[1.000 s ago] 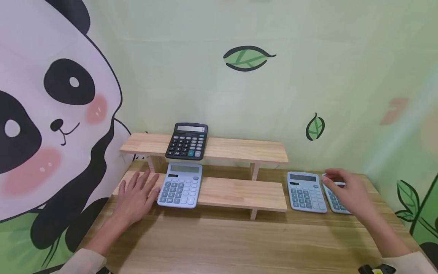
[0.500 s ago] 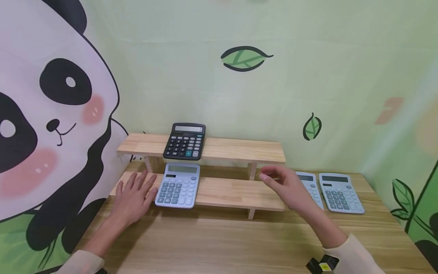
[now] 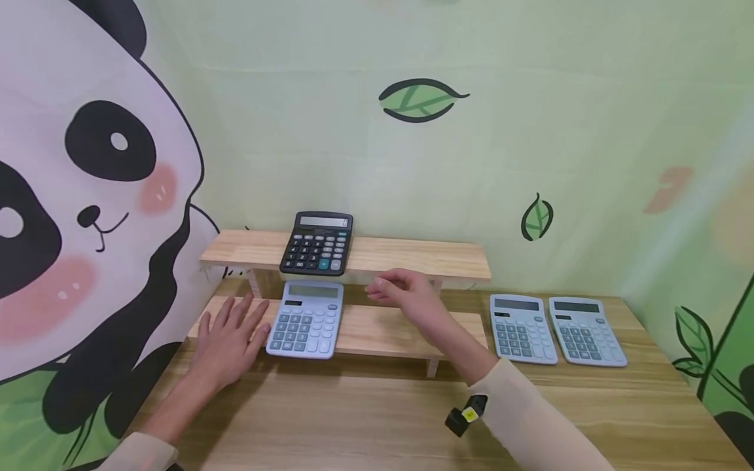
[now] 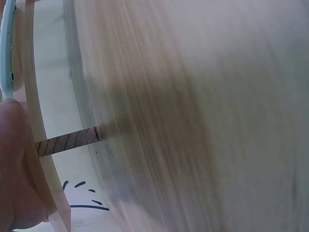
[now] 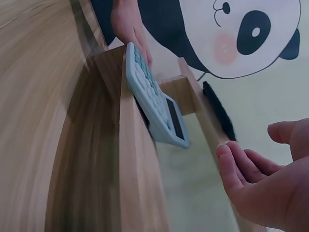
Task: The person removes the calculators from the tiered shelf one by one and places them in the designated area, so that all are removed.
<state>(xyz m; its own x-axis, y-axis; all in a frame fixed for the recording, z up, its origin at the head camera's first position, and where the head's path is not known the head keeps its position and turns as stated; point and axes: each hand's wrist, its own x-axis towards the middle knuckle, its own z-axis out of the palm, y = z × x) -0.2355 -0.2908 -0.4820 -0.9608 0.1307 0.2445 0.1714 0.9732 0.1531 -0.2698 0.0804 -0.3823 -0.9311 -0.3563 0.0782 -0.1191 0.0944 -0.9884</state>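
Fingers spread apart, the left hand rests on the lower shelf, just beside the blue calculator lying there — while the right hand, fingers loosely bent and partly apart, hangs near the upper shelf that bears the black calculator.

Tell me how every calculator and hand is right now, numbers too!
Black desktop calculator: face up, showing 0
Blue shelf calculator: face up, no digits visible
Left blue table calculator: face up, no digits visible
Right blue table calculator: face up, no digits visible
Left hand: fingers spread out
Right hand: fingers loosely bent, holding nothing
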